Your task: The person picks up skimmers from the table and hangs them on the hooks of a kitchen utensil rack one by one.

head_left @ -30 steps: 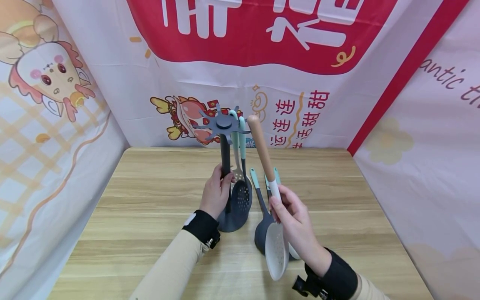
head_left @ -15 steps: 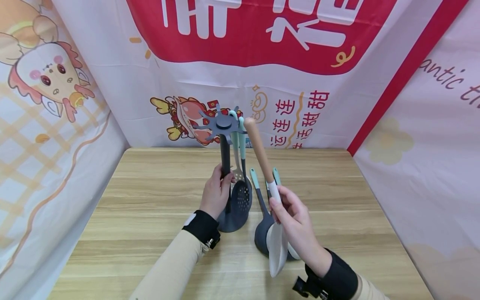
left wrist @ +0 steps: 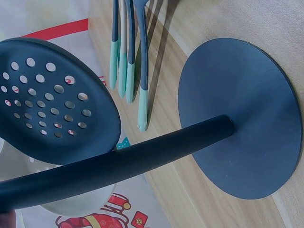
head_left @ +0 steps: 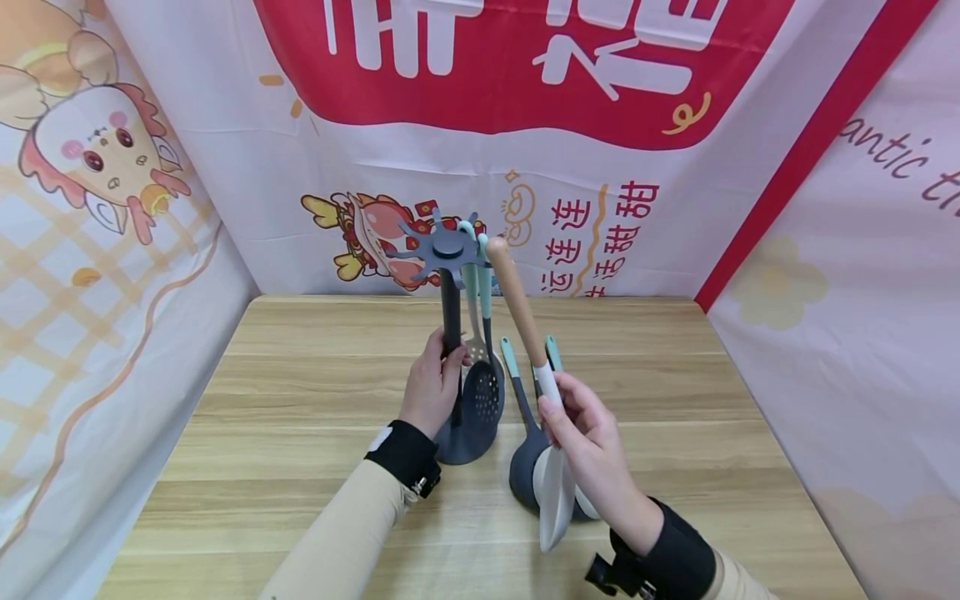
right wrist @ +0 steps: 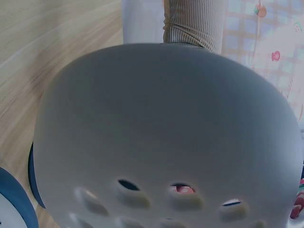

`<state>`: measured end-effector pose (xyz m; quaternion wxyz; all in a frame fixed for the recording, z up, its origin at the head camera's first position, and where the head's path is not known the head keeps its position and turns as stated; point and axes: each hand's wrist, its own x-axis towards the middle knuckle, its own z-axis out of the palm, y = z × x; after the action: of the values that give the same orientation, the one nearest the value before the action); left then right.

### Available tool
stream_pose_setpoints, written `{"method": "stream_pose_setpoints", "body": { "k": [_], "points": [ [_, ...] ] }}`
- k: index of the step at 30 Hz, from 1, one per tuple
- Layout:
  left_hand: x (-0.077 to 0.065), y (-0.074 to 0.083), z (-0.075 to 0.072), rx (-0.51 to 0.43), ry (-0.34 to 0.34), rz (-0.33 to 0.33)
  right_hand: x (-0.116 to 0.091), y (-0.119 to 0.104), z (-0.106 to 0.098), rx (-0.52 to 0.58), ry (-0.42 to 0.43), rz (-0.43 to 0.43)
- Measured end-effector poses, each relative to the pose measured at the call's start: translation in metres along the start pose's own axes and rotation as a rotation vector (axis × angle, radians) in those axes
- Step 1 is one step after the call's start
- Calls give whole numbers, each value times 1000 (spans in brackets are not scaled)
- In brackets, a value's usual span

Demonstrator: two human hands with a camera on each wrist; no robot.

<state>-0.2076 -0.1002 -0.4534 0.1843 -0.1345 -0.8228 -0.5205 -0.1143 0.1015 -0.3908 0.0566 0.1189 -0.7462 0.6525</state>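
My left hand (head_left: 432, 387) grips the black pole of a utensil stand (head_left: 451, 304), which has a hooked top and a round base (left wrist: 247, 156). From its hooks hang a dark slotted spoon (head_left: 480, 400) and a pale slotted spoon (left wrist: 78, 199), both with mint handles. My right hand (head_left: 592, 433) pinches a white slotted spoon (head_left: 556, 508) by the white neck below its wooden handle. Bowl down and tilted, this spoon has its handle tip beside the stand's hooks; whether they touch I cannot tell. Its pale bowl (right wrist: 161, 114) fills the right wrist view.
Several utensils with mint handles lie on the wooden table (head_left: 315, 400) right of the stand, including a dark ladle (head_left: 525, 471). They are partly hidden behind my right hand and its spoon. A printed cloth (head_left: 420, 158) hangs at the table's back edge.
The white slotted spoon has turned in my right hand, so its bowl now shows more edge-on. Its handle tip has shifted slightly left, toward the stand's hooks. My left hand stays put.
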Motion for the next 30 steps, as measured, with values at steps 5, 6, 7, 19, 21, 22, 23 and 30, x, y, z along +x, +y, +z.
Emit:
{"method": "stream_pose_setpoints", "body": {
  "k": [5, 6, 7, 19, 21, 22, 23, 30],
  "points": [
    [0, 0, 0, -1, 2, -2, -1, 1, 0, 7, 6, 0],
    [0, 0, 0, 0, 2, 0, -1, 1, 1, 10, 8, -4],
    [-1, 0, 0, 1, 4, 3, -1, 2, 1, 13, 11, -9],
    [-1, 0, 0, -2, 13, 30, 0, 9, 6, 35, 20, -22],
    [-1, 0, 0, -2, 10, 27, 1, 10, 8, 40, 20, -26],
    [-1, 0, 0, -2, 9, 24, 2, 10, 8, 39, 22, -23],
    [-1, 0, 0, -2, 9, 24, 2, 11, 9, 39, 23, -21],
    [-1, 1, 0, 0, 10, 24, 5, 10, 13, 19, 11, -1]
  ]
}}
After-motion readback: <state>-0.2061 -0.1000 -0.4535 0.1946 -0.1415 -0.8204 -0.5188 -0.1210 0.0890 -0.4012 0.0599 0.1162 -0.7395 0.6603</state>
